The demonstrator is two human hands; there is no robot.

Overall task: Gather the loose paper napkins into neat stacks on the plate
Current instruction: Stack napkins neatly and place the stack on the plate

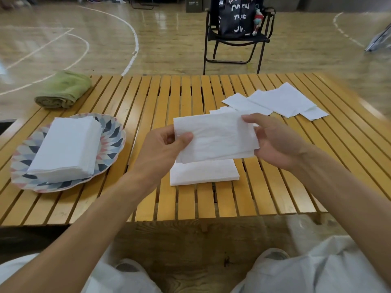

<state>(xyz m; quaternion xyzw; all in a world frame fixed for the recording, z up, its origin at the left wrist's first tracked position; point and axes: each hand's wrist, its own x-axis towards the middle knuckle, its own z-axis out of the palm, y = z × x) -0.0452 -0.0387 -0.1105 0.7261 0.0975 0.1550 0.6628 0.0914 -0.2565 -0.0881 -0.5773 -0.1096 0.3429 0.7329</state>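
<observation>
A small bundle of napkins is held in the air above the middle of the desk, pinched at its left end by the left hand and at its right end by the right hand. Both hands are closed on the bundle, thumbs on top and fingers beneath. The two-ended hold is judged to serve for squaring the sheets, since their lower edges are seen to be slightly out of line.

Directly below the bundle, a flat stack of napkins lies on the desk near its front edge. It is probably being used as a place for building a pile before transfer.

Toward the right rear corner of the desk, several loose napkins are spread out and overlapped; these are not yet gathered.

The patterned plate is set at the left side of the desk. A thick, neat stack of napkins is carried on it, laid lengthwise so that the plate's rim is left showing on both sides. Little room for a second stack beside it can be made out.

A rolled green towel lies at the left rear corner, apart from the plate.

The task is judged to be partly done.
</observation>
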